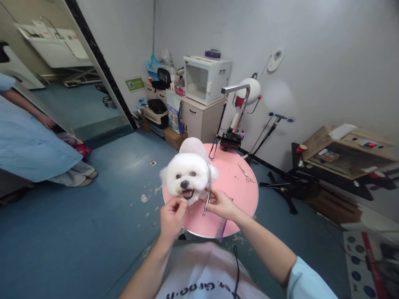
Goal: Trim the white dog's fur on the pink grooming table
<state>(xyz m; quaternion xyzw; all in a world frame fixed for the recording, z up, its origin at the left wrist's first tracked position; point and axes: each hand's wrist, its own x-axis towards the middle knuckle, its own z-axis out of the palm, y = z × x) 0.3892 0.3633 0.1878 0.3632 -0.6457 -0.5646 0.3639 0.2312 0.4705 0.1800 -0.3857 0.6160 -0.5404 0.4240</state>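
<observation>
White and fluffy, the dog point(188, 168) is on a round pink table point(238, 193). The left hand point(171, 216) pinches the fur at its chin; the right hand point(220, 204) holds scissors point(208, 200), blades up, beside its cheek. 1 other pair point(247, 174) lies near the table's right edge.

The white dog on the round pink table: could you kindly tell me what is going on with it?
The left hand pinches at the chin of the white dog, which faces the camera with its mouth open. The right hand holds silver scissors, blades up, beside its head. A second pair of scissors lies on the pink table.
</observation>
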